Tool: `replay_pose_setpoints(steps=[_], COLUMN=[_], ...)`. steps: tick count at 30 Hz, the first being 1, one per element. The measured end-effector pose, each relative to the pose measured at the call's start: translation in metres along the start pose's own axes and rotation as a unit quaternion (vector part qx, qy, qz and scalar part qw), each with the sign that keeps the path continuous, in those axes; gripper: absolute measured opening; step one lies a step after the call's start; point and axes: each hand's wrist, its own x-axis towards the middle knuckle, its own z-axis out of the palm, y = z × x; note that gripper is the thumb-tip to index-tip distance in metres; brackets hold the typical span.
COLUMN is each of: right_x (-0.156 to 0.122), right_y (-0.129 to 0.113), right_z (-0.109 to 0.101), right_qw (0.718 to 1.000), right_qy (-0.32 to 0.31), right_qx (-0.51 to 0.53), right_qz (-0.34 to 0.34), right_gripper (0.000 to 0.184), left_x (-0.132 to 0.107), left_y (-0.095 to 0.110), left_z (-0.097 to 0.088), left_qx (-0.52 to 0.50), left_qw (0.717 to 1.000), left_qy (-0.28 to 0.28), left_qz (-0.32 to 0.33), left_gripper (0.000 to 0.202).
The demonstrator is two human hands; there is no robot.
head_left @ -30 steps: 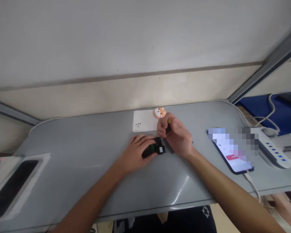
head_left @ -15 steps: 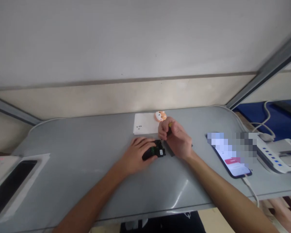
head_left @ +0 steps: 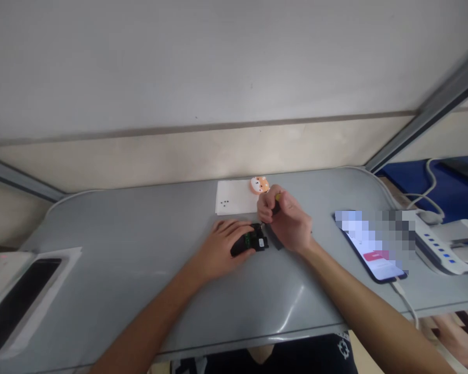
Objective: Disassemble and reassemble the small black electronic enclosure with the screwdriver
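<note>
Desk point(head_left: 237, 317) runs from the person's lap to the wall; dark phone point(head_left: 21, 301) lies near left on white sheets; lit phone point(head_left: 378, 262) lies right, cable in its near end, which probably explains its spot just beside the white power strip point(head_left: 437, 249); left hand point(head_left: 222, 249) curls over a black device point(head_left: 250, 242), gripping it down on the desk mid-front, likely so it can't slide, green board and white label exposed; right hand point(head_left: 285, 215) is closed round a yellow-topped tool point(head_left: 277, 198), held upright as if to bear down on the device's far edge; tip contact too small to confirm; dark flat piece point(head_left: 275, 240) lies under that wrist; beyond, white paper point(head_left: 239, 195) bears small dark bits point(head_left: 224, 202), perhaps grouped there for visibility; animal-face item point(head_left: 259, 185) sits on its far right corner, maybe as a weight.
</note>
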Motion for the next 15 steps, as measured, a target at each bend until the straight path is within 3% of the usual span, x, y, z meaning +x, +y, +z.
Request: replay_pose_setpoints(steps=[15], right_x=[0.0002], right_y=[0.0022], right_z=[-0.0028], right_qw=[1.0], right_qy=[0.019], right_qx=[0.007], right_qz=[0.008], right_gripper=[0.038], left_x=[0.0013], left_y=[0.0022], left_z=[-0.0029], left_qx=[-0.026], left_qw=[1.0], left_qy=[-0.008], left_qz=[-0.012], left_gripper=[0.042])
